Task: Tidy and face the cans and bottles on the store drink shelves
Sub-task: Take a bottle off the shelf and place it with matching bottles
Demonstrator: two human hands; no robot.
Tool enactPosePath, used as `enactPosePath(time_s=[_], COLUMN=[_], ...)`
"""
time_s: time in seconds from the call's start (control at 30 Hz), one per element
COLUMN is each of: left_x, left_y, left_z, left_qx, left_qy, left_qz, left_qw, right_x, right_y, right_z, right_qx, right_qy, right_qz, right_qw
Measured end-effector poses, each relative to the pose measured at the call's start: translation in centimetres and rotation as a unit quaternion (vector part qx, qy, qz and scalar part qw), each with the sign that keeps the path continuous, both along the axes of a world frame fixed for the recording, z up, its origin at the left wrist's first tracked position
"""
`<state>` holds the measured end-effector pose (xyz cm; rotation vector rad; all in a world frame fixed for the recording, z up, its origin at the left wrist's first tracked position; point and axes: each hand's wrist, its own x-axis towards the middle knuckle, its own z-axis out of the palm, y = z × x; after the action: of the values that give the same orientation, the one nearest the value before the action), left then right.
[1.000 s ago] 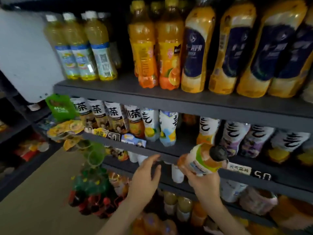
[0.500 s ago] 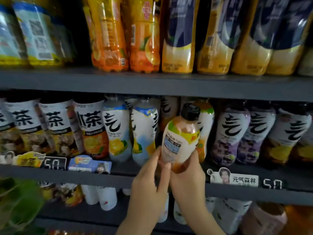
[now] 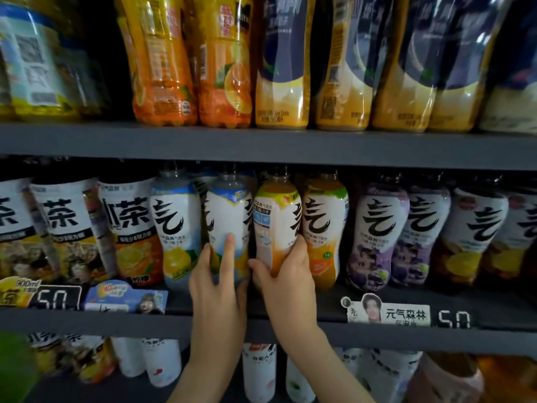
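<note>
Dark grey store shelving fills the view, and both forearms rise across the lip of the middle shelf (image 3: 116, 321). The right hand (image 3: 286, 280) grips the lower body of the orange bottle (image 3: 276, 225), which stands upright with its long axis vertical. Its small-print panel faces out and its big character is turned off to the right, so facing it looks like a twist about that axis. The base is hidden by the hand. Just to its left, touching or nearly so, the left hand (image 3: 218, 283) holds a blue-topped bottle (image 3: 229, 219), one finger straight up the label. Along this row I count three tea bottles (image 3: 130, 228), two blue-topped, two orange and two purple bottles (image 3: 377, 234). Farther up, the upper shelf (image 3: 261, 146) carries two orange juice bottles (image 3: 162, 68) and at least four navy-labelled bottles (image 3: 282, 68).
</note>
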<state>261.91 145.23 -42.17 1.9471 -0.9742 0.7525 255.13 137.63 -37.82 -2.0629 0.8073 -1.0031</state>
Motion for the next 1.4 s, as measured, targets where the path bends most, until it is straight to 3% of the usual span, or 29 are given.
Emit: enactPosePath(time_s=[0.27, 0.43, 0.57, 0.73, 1.1, 1.23, 1.4], left_x=[-0.9, -2.5, -2.2, -1.5, -4.6, -12.1, -17.9], left_y=[-1.2, -2.1, -2.2, -2.4, -2.2, -2.0, -2.9], left_z=[1.0, 0.4, 0.9, 1.5, 2.2, 6.5, 17.0], left_qx=[0.015, -0.010, -0.074, -0.088, -0.021, 0.032, 0.066], left_qy=[0.001, 0.013, 0.081, 0.153, 0.130, 0.072, 0.039], left_qz=[0.034, 0.054, 0.049, 0.053, 0.113, 0.020, -0.093], left_qw=[0.999, 0.998, 0.993, 0.983, 0.985, 0.997, 0.993], right_x=[-2.7, -7.8, -9.7, -9.5, -9.4, -13.0, -19.3], right_y=[0.7, -3.1, -5.9, -8.1, -6.8, -3.6, -2.3], right_z=[-0.6, -0.8, -0.8, -1.1, 0.4, 3.4, 12.3], right_qx=[-0.050, -0.185, -0.144, -0.106, -0.058, -0.108, -0.182], right_qy=[0.002, -0.103, -0.116, -0.053, 0.034, 0.029, 0.012], right_qz=[0.040, -0.127, -0.149, -0.165, -0.184, -0.164, -0.130], right_qw=[0.998, 0.969, 0.971, 0.979, 0.981, 0.980, 0.975])
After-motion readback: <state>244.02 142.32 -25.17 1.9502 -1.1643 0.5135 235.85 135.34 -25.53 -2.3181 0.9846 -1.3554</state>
